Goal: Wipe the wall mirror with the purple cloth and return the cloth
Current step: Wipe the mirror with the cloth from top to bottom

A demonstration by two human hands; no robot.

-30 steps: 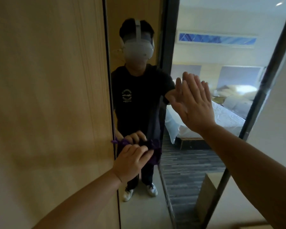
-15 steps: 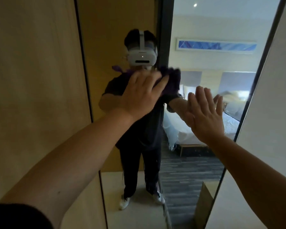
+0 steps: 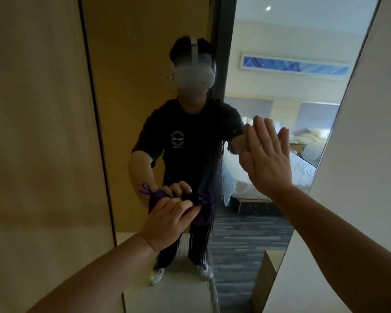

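Observation:
A tall wall mirror [image 3: 269, 37] fills the middle of the view, framed by a thin dark edge. My left hand [image 3: 167, 222] presses a bunched purple cloth [image 3: 201, 211] against the lower middle of the glass, with a tie end of the cloth sticking out at the upper left. My right hand [image 3: 266, 159] lies flat on the mirror at mid height on the right, fingers up and together, holding nothing. The glass reflects a person in a dark shirt with a headset.
A wooden wall panel [image 3: 36, 143] borders the mirror on the left, and a pale wall [image 3: 370, 143] on the right. The reflection shows a bedroom with a white bed, striped carpet and a low wooden box.
My left hand has swept the cloth down the glass from head height to the lower middle. The right hand stays flat on the mirror, roughly at the same spot.

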